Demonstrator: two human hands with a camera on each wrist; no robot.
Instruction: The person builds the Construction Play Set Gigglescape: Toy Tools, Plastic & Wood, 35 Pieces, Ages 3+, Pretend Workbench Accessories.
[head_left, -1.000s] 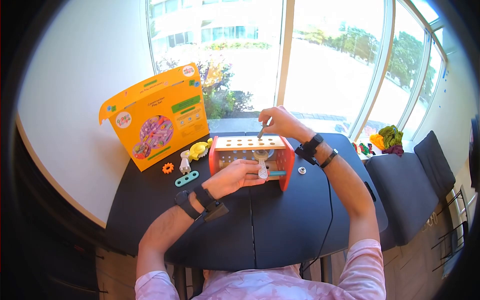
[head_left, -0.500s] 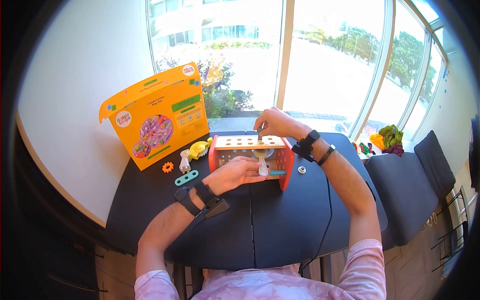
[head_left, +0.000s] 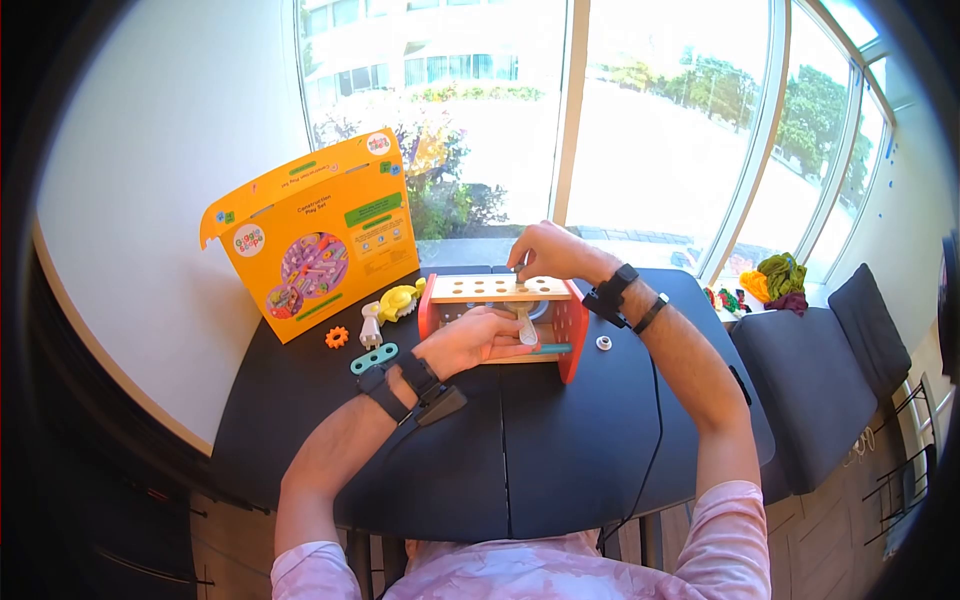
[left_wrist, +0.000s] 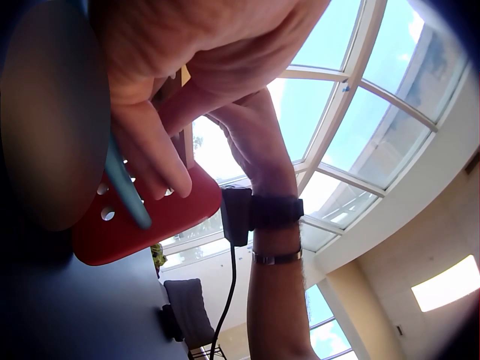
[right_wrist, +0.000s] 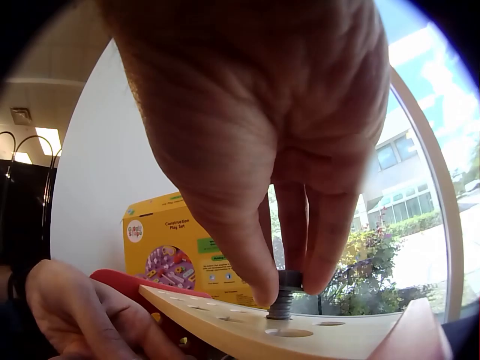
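Observation:
A toy workbench (head_left: 455,293) with a pale wooden top board full of holes and red end panels (head_left: 572,335) stands on the table. Over the board, my right hand (head_left: 553,250) pinches a dark grey bolt (right_wrist: 281,304) between thumb and fingers. Its ridged shank stands upright in a hole of the board, head upward. My left hand (head_left: 470,340) reaches in at the bench's front and holds a whitish toy wrench (head_left: 527,328), its upper end beneath the board near the bolt. A teal bar (head_left: 550,349) runs beside those fingers toward the right end panel.
Left of the bench lie a yellow toy saw (head_left: 398,300), a white piece (head_left: 370,325), an orange gear (head_left: 337,337) and a teal strip with holes (head_left: 373,359). Behind them stands a yellow box (head_left: 310,230). A small white piece (head_left: 603,342) lies to the right, near a cable (head_left: 657,440).
My right hand has brought the bolt down from above the board into a hole. My left hand has shifted slightly, still holding the wrench beneath.

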